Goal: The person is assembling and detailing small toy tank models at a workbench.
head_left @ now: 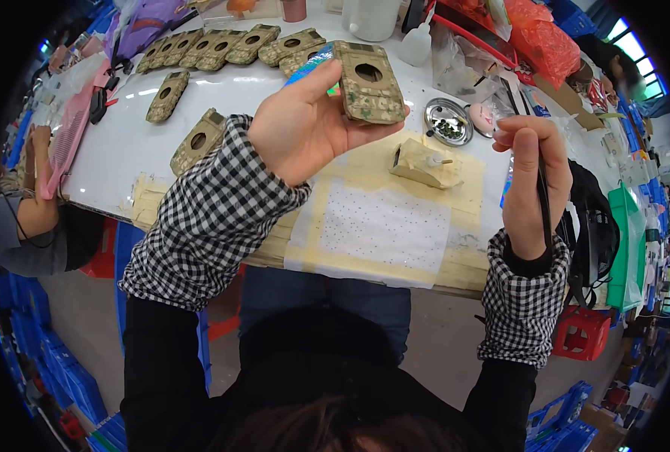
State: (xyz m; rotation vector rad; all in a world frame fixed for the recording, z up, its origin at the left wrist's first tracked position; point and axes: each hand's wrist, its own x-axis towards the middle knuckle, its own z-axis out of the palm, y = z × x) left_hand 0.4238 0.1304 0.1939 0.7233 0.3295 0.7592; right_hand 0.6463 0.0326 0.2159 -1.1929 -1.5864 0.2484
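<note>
Raised above the table, a camouflage-patterned toy tank hull (374,98) with a round hole in its top rests in my left hand (297,124), the thumb and fingers at its edges. My right hand (532,177) is closed round slim black tweezers (543,200), whose far ends point away from me. Between the hands, on the table, lies a block wrapped in pale tape (423,164) with a small stick on top. Just beyond it is a round metal dish (468,135) of tiny dark green parts.
Several more tank hulls (254,45) stand in a row at the far left, with two nearer ones (167,98). A dotted white sheet (380,230) lies taped before me. A white squeeze bottle (416,45) stands behind. Another person's arm (38,203) is at the left.
</note>
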